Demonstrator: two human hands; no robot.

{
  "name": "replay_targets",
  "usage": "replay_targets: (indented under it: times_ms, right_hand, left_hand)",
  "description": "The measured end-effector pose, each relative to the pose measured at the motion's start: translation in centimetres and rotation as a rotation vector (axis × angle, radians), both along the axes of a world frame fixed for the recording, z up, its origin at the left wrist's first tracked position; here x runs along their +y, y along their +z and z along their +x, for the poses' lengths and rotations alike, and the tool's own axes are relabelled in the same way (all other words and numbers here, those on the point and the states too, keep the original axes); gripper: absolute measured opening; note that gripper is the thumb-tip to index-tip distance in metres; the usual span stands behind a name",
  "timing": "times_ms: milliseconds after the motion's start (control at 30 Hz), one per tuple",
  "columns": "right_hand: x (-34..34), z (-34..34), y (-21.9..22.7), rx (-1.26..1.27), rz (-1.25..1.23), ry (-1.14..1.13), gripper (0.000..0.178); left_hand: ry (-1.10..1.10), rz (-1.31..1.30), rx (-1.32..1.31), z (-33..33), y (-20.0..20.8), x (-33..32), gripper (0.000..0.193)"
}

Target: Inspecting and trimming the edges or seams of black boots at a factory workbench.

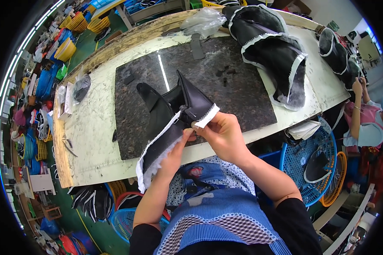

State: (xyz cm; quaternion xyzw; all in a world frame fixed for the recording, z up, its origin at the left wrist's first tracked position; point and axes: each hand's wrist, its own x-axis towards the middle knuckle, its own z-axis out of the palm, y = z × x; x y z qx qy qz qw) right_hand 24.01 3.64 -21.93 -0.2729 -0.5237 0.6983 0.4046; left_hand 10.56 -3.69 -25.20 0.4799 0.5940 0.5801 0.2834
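A black leather boot upper (159, 120) with a white fleecy lining edge is held up over the near edge of the table. My left hand (172, 156) is closed on its lower part, thumb and fingertips pinching near the middle seam. With thumb and fingers closed, my right hand (222, 134) grips the white-edged flap on the right. The two hands' fingertips nearly meet at the seam; what lies right between them is partly hidden. Beneath the upper lies a dark speckled stone slab (242, 93), with small black scraps (225, 73) on it.
More black uppers with white edges (273, 51) are piled at the far right of the worktable (89, 140). A clear plastic bag (203, 22) lies at the back. A blue basket (285, 163) holding an upper stands right of me. At the far right a co-worker (364, 117) handles another piece.
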Motion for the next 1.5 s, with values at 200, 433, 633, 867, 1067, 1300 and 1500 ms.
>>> replay_targets:
  times_ms: [200, 433, 633, 867, 1067, 1300, 1500]
  right_hand:
    - [0.4, 0.7, 0.9, -0.081, 0.022, 0.052, 0.010]
    - [0.3, 1.3, 2.2, -0.455, 0.750, -0.251, 0.020]
    - [2.3, 1.6, 3.6, -0.596, 1.176, -0.199, 0.032]
    - [4.8, 1.2, 5.1, -0.534, 1.409, 0.115, 0.018]
    - [4.0, -0.3, 5.5, -0.500, 0.773, 0.474, 0.008]
    - [2.9, -0.9, 4.7, -0.426, 0.630, 0.507, 0.007]
    - [2.2, -0.8, 3.9, -0.328, 0.897, 0.393, 0.011]
  left_hand:
    - [-0.059, -0.298, -0.228, 0.1, 1.3, 0.1, 0.029]
    - [-0.024, -0.179, -0.169, 0.2, 0.7, -0.2, 0.021]
    - [-0.048, -0.166, 0.053, 0.3, 1.1, -0.4, 0.023]
    - [-0.063, -0.198, -0.136, -0.7, 2.1, -1.4, 0.019]
    - [-0.008, -0.283, -0.247, -1.3, 3.9, -3.2, 0.023]
    - [-0.019, -0.258, -0.408, -1.8, 4.9, -4.2, 0.023]
    - [-0.072, -0.348, -0.274, -1.7, 5.2, -4.1, 0.022]
